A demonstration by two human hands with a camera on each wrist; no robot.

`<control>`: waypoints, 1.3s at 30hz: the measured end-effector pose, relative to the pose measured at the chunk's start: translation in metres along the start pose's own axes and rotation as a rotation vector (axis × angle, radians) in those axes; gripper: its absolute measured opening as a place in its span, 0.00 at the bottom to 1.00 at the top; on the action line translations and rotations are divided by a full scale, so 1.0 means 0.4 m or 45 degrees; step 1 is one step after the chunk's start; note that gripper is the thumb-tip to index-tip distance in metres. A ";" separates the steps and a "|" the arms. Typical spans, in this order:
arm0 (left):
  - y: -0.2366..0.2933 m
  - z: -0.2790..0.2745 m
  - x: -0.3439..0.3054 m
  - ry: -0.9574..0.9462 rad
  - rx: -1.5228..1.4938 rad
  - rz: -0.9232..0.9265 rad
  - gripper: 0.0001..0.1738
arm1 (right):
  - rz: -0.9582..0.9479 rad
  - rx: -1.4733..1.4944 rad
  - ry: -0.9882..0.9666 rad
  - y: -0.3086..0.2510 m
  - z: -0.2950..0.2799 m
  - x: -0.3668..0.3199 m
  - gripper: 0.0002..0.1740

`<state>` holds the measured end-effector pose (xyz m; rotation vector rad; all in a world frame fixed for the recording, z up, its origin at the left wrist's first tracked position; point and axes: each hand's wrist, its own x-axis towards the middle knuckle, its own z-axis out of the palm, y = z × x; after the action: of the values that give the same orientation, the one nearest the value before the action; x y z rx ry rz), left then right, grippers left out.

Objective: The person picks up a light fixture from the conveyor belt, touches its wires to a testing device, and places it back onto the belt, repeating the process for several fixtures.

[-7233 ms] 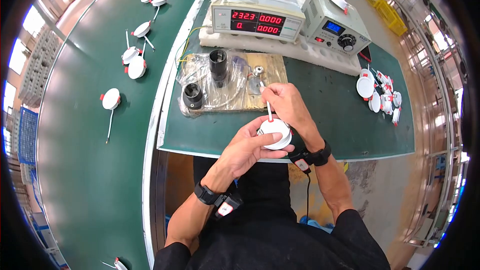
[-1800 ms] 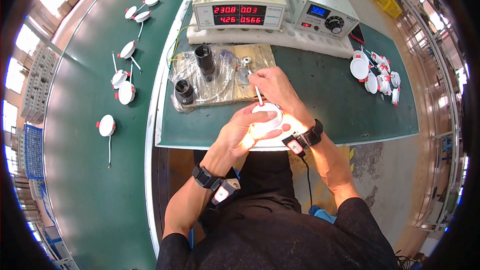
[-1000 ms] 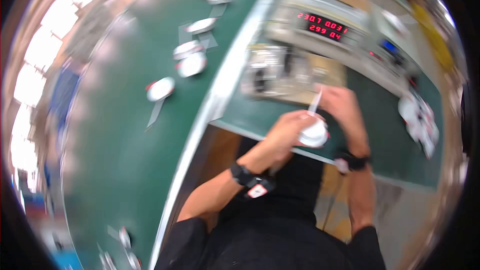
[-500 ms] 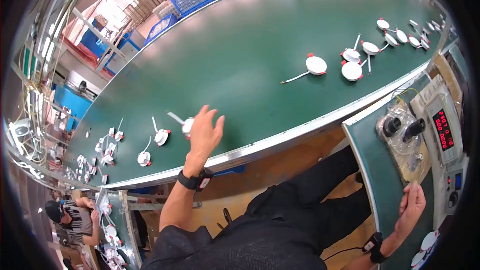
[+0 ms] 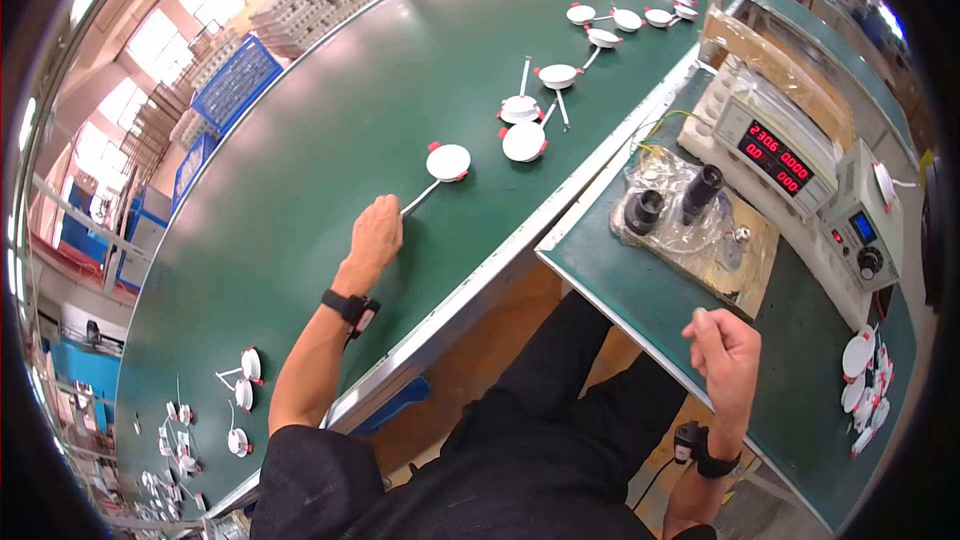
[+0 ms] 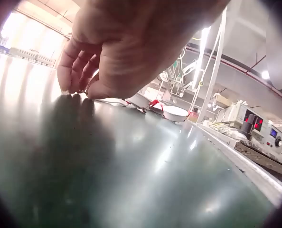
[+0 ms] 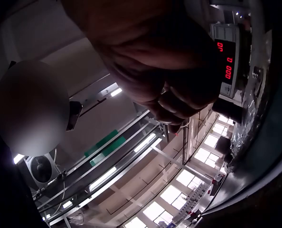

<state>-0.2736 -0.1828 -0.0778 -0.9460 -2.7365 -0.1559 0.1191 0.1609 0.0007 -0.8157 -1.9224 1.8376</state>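
Note:
My left hand is low over the green belt, its fingertips pinching the end of a white cable. That cable runs to a round white downlight with red clips, lying on the belt. In the left wrist view, the thumb and fingers come together right at the belt surface. My right hand hovers over the front of the green bench, fingers loosely curled and the thumb beside them, with nothing seen in it. The right wrist view shows its fingers bent, in shadow.
More downlights lie along the belt, with another group at its near left. A wooden board bears black sockets. Behind it stand a red-digit meter and a dial box. Downlights are piled on the bench's right.
A downlight held in both hands, lit 1.8 s ago, has been released onto the belt. My left hand has moved to another downlight's cable. The meter's readings have dropped to zeros.

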 end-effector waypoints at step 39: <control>0.851 -0.265 -0.153 -0.649 -2.330 0.175 0.25 | -0.199 0.268 -0.089 -0.037 0.034 -0.104 0.17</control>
<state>0.0041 0.0291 0.0159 -1.4863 -2.1668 -2.9240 0.1406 0.1245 0.0195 -0.5259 -1.7408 1.9528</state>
